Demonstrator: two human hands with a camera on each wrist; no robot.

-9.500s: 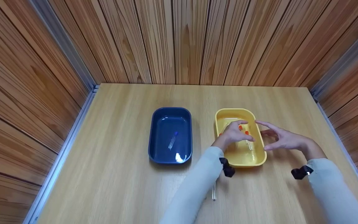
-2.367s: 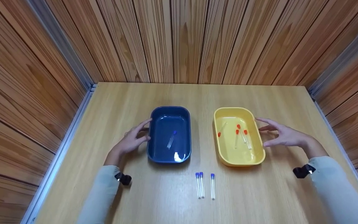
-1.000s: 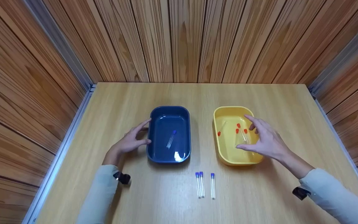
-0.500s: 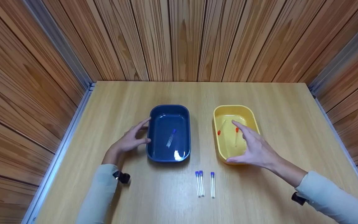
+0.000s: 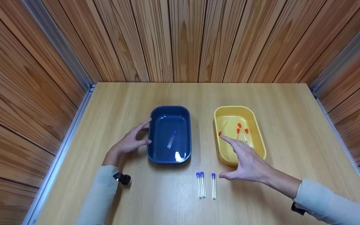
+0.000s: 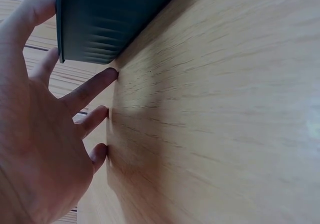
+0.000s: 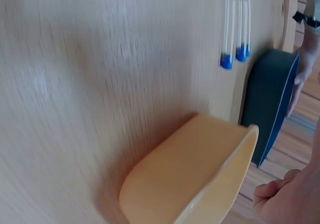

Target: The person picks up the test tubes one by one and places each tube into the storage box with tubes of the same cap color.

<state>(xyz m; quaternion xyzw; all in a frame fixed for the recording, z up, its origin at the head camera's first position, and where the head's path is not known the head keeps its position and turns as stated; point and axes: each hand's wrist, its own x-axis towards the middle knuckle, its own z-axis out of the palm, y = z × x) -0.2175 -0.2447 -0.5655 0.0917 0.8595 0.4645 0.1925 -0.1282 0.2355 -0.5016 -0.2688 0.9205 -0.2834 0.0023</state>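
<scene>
Seemingly, right hand [image 5: 246,162] hovers near blue-capped tubes [image 5: 214,187]

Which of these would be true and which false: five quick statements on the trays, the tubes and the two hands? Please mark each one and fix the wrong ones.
1. The left hand touches the blue tray. True.
2. The right hand grips a tube. False: it is spread open, and no tube shows in it.
3. Three blue-capped tubes lie on the table. True.
4. The red-capped tubes lie in the blue tray. False: they lie in the yellow tray.
5. The yellow tray and the blue tray stand apart from each other. True.
</scene>
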